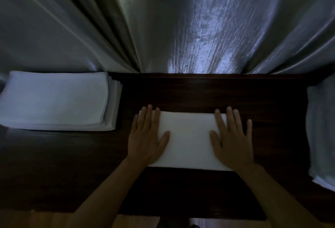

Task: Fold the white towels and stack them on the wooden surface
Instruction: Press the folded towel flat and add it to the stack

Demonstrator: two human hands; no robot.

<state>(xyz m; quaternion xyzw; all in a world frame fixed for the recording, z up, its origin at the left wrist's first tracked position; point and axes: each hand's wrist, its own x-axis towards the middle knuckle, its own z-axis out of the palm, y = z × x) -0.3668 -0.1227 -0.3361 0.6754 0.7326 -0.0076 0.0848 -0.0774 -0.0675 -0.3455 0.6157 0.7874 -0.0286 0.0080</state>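
Note:
A folded white towel (189, 140) lies flat in the middle of the dark wooden surface (199, 91). My left hand (147, 137) rests palm down on its left end, fingers spread. On the towel's right end my right hand (233, 139) lies flat in the same way. Neither hand grips the cloth. A stack of several folded white towels (54, 100) sits at the left of the wood. More white cloth (321, 133) lies at the right edge, partly cut off by the frame.
Pale curtains (181, 24) hang right behind the back edge of the wooden surface. The front edge of the wood runs below my forearms, with lighter floor (50, 218) beneath. The scene is dim.

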